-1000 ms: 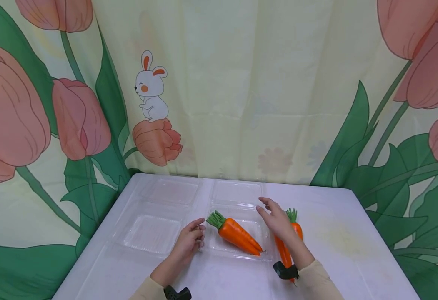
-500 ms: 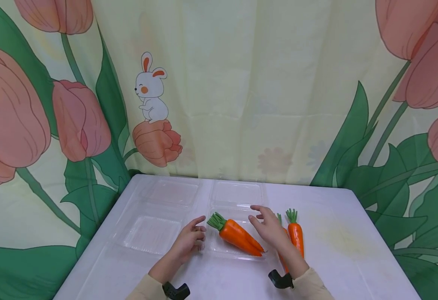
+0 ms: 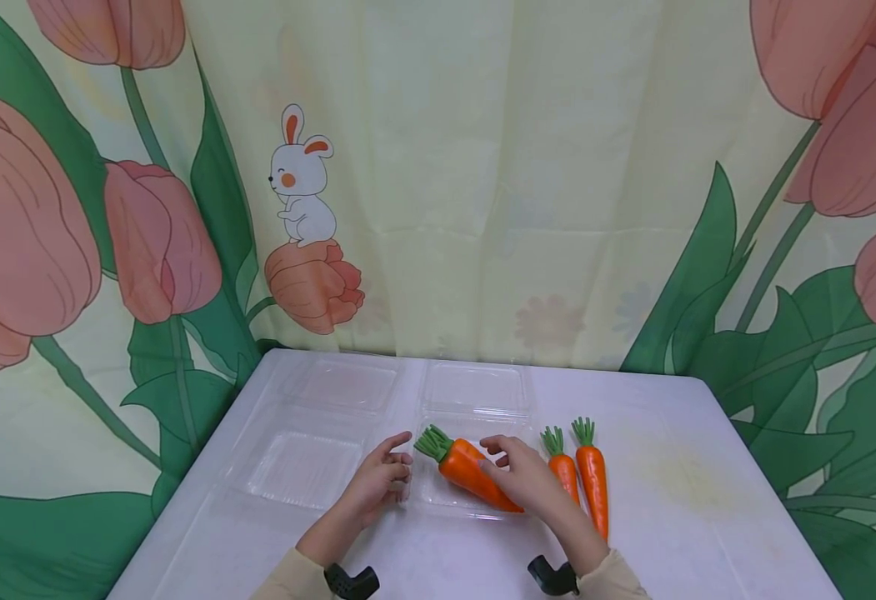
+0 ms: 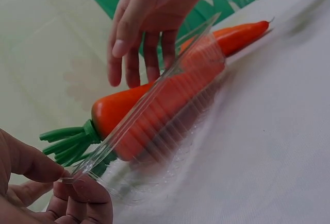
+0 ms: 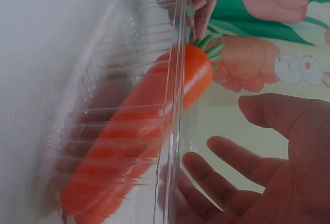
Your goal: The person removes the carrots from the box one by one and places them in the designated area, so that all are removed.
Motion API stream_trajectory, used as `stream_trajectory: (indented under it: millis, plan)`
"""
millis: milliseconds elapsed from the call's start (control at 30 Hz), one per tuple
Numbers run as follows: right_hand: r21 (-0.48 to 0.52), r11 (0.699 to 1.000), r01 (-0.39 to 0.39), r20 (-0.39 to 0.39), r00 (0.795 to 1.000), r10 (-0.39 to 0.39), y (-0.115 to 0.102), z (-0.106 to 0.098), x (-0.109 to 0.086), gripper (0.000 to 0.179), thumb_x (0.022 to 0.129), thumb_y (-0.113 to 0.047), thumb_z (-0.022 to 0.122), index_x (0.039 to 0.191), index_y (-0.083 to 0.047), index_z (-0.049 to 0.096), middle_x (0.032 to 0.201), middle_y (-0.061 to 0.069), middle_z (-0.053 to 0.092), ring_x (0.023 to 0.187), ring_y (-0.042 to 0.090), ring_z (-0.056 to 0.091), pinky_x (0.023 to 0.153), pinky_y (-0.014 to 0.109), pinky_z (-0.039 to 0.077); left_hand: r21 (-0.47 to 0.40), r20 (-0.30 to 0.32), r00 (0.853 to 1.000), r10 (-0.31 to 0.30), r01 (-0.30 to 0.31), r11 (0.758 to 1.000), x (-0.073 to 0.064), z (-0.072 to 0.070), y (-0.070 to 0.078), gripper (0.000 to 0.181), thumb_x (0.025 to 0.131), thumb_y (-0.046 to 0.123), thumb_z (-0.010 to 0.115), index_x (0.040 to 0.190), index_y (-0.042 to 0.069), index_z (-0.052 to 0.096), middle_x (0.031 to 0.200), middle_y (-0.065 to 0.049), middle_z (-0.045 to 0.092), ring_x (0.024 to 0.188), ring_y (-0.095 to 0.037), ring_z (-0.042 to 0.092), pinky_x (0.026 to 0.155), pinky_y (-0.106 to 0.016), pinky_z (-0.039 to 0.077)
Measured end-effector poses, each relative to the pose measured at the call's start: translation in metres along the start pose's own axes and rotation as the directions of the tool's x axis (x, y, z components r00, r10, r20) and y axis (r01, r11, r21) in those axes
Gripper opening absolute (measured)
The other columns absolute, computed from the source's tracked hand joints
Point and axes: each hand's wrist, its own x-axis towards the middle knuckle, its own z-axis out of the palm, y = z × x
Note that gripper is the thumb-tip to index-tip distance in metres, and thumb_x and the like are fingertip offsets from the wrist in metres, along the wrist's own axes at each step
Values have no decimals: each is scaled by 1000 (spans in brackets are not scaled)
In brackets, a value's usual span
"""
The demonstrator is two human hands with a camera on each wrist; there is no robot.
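A clear plastic clamshell box (image 3: 438, 498) lies with its lid (image 3: 475, 388) folded back on the table. Inside rest orange carrots (image 3: 462, 467) with green tops, two side by side, pointing toward the near right corner. At the box's left edge, my left hand (image 3: 377, 482) pinches the rim between thumb and finger, as the left wrist view shows. My right hand (image 3: 520, 475) hovers over the carrots with fingers spread and slightly bent, covering part of them. In the right wrist view that hand (image 5: 289, 172) holds nothing, beside the box's clear wall (image 5: 172, 110).
Two more carrots lie right of the box: one (image 3: 561, 468) close to the right forearm, another (image 3: 593, 479) just beyond. To the left stands a second open clear box (image 3: 302, 468). A tulip-printed curtain (image 3: 453, 192) hangs behind the white table (image 3: 670, 517).
My right hand has moved left and nearer, from the box's right edge to over the carrots inside. The two loose carrots on the right are more visible. My left hand stays almost still.
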Motion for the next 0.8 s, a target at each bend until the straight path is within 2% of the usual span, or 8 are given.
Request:
stream_trajectory:
  millis: [133, 267, 400, 533, 800]
  plan:
    - [-7, 999, 35, 67, 997, -35, 1, 3, -2, 39, 94, -30, 74, 128, -11, 68, 120, 7, 70, 102, 22, 64, 92, 47, 59, -6, 8, 1000, 7, -7, 1000, -1, -1, -1, 66, 93, -5, 51, 156, 4, 37, 107, -8, 54, 82, -17, 52, 60, -27, 47]
    - [-38, 996, 79, 102, 992, -75, 2, 5, -2, 36, 94, -30, 74, 124, -11, 70, 115, 6, 71, 94, 19, 61, 89, 43, 57, -8, 13, 1000, 9, -9, 1000, -1, -1, -1, 65, 93, -4, 51, 156, 5, 37, 107, -8, 54, 82, -18, 52, 60, -27, 46]
    - [-55, 991, 122, 102, 988, -116, 4, 7, -2, 35, 92, -28, 76, 121, -9, 70, 110, 6, 71, 91, 18, 60, 84, 41, 55, -12, 9, 1000, 5, -5, 1000, 0, -1, -2, 65, 94, -4, 50, 157, 5, 37, 108, -8, 54, 82, -18, 52, 60, -27, 47]
    - [-86, 987, 138, 98, 987, -129, 3, 11, -3, 41, 88, -26, 81, 122, -7, 70, 111, 8, 70, 98, 23, 64, 92, 51, 56, -16, -1, 1000, -2, 2, 1000, 0, 0, -2, 64, 95, -4, 50, 156, 6, 37, 108, -9, 54, 82, -19, 52, 60, -27, 47]
    - [-170, 982, 86, 34, 996, -82, 0, 24, -3, 51, 77, -21, 89, 123, -9, 69, 110, 7, 67, 98, 24, 63, 94, 53, 55, -14, -8, 1000, -12, 12, 1000, 1, 0, -2, 62, 96, -3, 50, 156, 8, 38, 109, -10, 54, 83, -19, 52, 61, -28, 48]
